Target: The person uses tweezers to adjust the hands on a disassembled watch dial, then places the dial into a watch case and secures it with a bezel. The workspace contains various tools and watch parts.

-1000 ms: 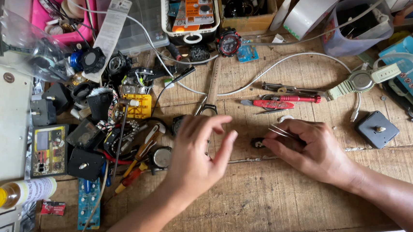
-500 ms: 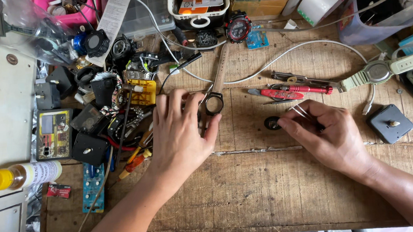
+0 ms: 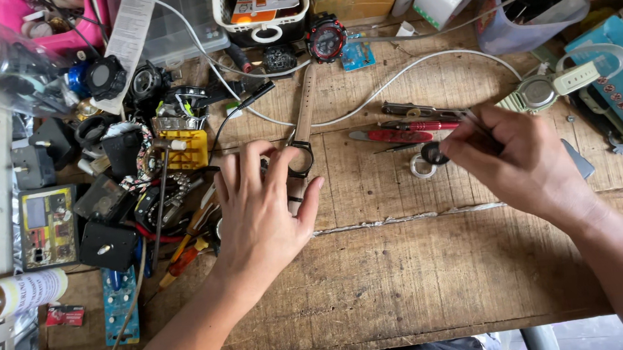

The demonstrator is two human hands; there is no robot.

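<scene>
My left hand (image 3: 263,211) lies flat on the wooden bench (image 3: 406,278), fingers spread. Its fingertips touch a black watch case (image 3: 300,158) with a brown strap (image 3: 306,102) running away from me. My right hand (image 3: 523,164) pinches thin metal tweezers (image 3: 468,121). Its fingers hover over a small dark round part (image 3: 434,152) and a pale ring (image 3: 420,167) lying on the wood.
Red-handled screwdrivers (image 3: 400,134) lie just beyond the ring. A heap of black parts, a yellow block (image 3: 189,148) and circuit boards crowds the left side. A white cable (image 3: 421,65), boxes, a plastic tub (image 3: 527,14) and a tape roll line the far edge.
My left hand has reached forward onto the watch case. My right hand has shifted up and to the right with the tweezers, and the small dark part now lies nearer the screwdrivers.
</scene>
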